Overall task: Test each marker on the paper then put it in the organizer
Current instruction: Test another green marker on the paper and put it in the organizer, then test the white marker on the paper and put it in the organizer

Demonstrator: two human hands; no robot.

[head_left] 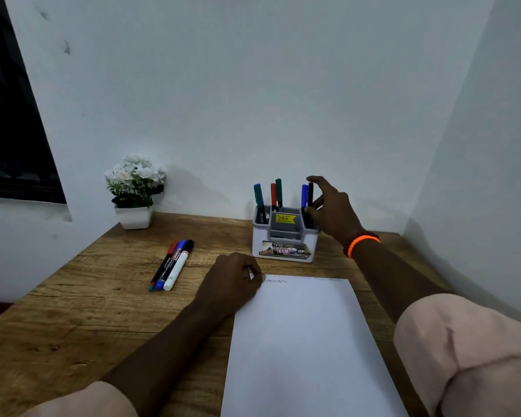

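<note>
head view: black marker (310, 194) stands upright in the organizer's (284, 236) right compartment beside a blue one, the right hand (333, 212) just beside it with fingers spread and empty. the left hand (233, 281), curled, presses the paper's (301, 341) top-left corner. three markers (172, 264) lie left on the table (73, 311).

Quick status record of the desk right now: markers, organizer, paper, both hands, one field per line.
organizer: back of the desk, five markers standing in it
loose markers: three, lying side by side, left of the paper
paper: zigzag test scribbles along its top edge
left hand: closed, resting on the paper's top left corner
right hand: fingers open, at the black marker in the organizer's right slot
flower pot: back left
</note>
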